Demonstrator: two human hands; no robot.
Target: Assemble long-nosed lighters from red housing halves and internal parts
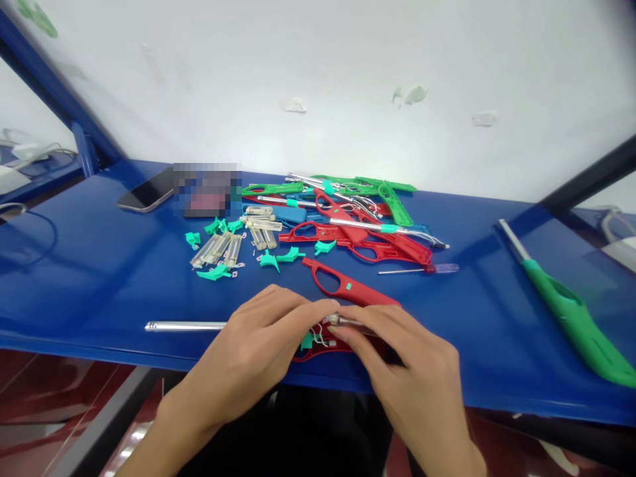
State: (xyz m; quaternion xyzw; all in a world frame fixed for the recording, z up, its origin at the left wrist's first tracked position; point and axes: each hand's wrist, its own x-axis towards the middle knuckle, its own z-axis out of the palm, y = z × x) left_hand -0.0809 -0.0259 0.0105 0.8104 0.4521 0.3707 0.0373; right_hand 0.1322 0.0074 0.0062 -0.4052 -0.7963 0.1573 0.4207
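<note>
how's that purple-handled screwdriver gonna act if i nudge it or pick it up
The screwdriver should feel stiff, its thin shaft looking straight and metallic. It probably balances toward the thicker handle. A nudge may slide it easily, since the blue tabletop looks smooth and glossy.

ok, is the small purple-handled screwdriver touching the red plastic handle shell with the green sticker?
Apart. Head view: a strip of blue tabletop shows between the screwdriver, shaft included, and the red shell nearer the hands.
</note>
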